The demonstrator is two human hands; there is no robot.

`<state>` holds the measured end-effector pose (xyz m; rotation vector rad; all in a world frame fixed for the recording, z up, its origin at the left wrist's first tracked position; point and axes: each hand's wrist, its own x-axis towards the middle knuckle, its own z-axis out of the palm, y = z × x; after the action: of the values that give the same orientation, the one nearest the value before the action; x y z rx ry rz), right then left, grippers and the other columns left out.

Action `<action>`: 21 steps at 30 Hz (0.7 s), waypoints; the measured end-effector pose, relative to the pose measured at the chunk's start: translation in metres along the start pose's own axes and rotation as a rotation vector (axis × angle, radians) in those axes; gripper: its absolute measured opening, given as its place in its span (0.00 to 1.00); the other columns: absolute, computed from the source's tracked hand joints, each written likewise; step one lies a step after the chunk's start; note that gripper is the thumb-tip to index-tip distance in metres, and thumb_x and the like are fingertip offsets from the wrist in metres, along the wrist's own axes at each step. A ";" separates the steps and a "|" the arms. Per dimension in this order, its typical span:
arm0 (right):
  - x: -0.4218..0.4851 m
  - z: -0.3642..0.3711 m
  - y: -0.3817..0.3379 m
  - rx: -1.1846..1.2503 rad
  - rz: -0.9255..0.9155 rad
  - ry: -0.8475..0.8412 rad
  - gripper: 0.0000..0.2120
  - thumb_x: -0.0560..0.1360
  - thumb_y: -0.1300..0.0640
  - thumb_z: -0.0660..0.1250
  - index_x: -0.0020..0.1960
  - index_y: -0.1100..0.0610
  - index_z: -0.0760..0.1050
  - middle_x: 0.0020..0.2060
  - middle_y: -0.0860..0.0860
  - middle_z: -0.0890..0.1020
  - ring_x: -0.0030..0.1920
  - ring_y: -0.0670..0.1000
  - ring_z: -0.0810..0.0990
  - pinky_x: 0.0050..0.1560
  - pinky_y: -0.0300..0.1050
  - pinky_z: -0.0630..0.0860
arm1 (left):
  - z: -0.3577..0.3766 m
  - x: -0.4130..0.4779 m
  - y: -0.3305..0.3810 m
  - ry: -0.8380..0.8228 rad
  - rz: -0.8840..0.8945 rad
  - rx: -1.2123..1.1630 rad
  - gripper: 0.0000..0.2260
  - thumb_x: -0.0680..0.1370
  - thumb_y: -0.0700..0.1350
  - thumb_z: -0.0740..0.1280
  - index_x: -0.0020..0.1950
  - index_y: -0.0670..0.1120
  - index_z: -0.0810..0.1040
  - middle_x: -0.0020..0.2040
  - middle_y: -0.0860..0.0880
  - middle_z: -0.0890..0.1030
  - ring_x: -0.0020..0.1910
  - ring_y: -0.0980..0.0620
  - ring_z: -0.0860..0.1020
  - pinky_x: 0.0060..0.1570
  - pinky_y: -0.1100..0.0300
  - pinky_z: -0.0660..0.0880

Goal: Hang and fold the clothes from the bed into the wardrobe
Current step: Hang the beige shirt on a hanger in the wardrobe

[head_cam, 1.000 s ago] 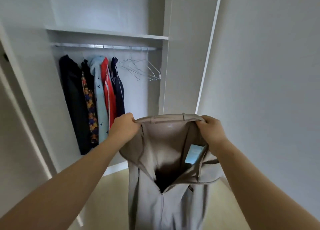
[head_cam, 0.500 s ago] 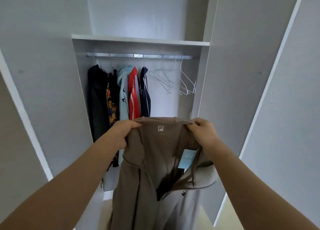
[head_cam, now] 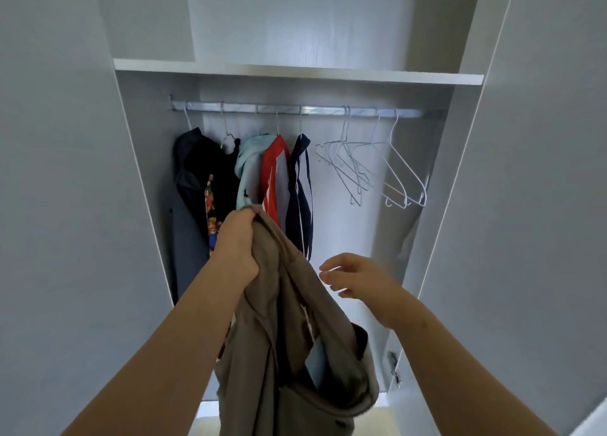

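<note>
the beige jacket (head_cam: pixel 289 337) hung bunched up in front of the open wardrobe (head_cam: pixel 141 173), lower than the rail (head_cam: pixel 315 110) and nearer to me than the clothes on it. the person's left hand (head_cam: pixel 236 242) gripped it at the top, fingers curled round a wad of the fabric. the rest drooped in loose folds between the two forearms and ran out past the bottom of the view. a pale blue tag (head_cam: pixel 317 366) peeked from inside one fold, low down. the right hand (head_cam: pixel 358 276) hovered just beside the jacket on its right, not touching it, fingers loosely bent and holding nothing.

behind the left hand, five garments hung close together on the left half of the rail: a dark coat (head_cam: pixel 190 173), a black piece with a bright printed strip (head_cam: pixel 210 205), a light blue top (head_cam: pixel 248 166), a red and white top (head_cam: pixel 272 176) and a navy top (head_cam: pixel 300 189). on the right half of the rail, above the right hand, dangled two clusters of bare wire hangers (head_cam: pixel 354 166), tilted at odd angles. a white shelf (head_cam: pixel 295 73) ran across just above the rail. a grey door (head_cam: pixel 542 173) stood open on the right, with a metal hinge (head_cam: pixel 393 366) low on its inner edge.
</note>
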<state>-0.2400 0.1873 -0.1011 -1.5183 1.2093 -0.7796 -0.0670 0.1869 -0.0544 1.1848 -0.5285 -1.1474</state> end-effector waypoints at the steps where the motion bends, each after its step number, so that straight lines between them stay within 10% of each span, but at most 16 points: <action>1: 0.016 -0.004 0.000 0.013 -0.027 0.035 0.02 0.74 0.60 0.69 0.44 0.53 0.78 0.39 0.48 0.80 0.40 0.46 0.77 0.46 0.39 0.74 | 0.007 0.011 0.004 0.013 0.006 0.004 0.07 0.81 0.42 0.57 0.47 0.43 0.73 0.40 0.46 0.73 0.35 0.51 0.71 0.45 0.55 0.74; 12: 0.217 -0.045 -0.019 -0.013 -0.001 0.362 0.06 0.76 0.59 0.63 0.41 0.54 0.75 0.36 0.50 0.78 0.36 0.47 0.75 0.38 0.38 0.72 | 0.068 0.164 0.042 -0.110 -0.069 -0.182 0.17 0.81 0.41 0.58 0.66 0.34 0.69 0.44 0.43 0.76 0.42 0.47 0.74 0.55 0.56 0.69; 17: 0.293 -0.062 -0.027 -0.158 -0.067 0.546 0.04 0.76 0.61 0.62 0.48 0.56 0.76 0.42 0.50 0.78 0.38 0.48 0.75 0.35 0.38 0.70 | 0.089 0.228 0.047 -0.113 -0.076 -0.144 0.10 0.79 0.40 0.61 0.57 0.36 0.76 0.37 0.46 0.73 0.34 0.52 0.71 0.51 0.59 0.70; 21: 0.339 -0.087 -0.027 -0.424 -0.099 0.734 0.14 0.75 0.61 0.63 0.59 0.56 0.75 0.57 0.55 0.77 0.53 0.55 0.76 0.51 0.43 0.71 | 0.112 0.266 0.046 -0.136 -0.080 -0.075 0.12 0.81 0.40 0.56 0.60 0.37 0.74 0.49 0.41 0.77 0.52 0.44 0.74 0.56 0.61 0.71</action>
<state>-0.2120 -0.1621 -0.0830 -1.6937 1.9434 -1.2715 -0.0390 -0.1027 -0.0336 1.0764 -0.5401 -1.3120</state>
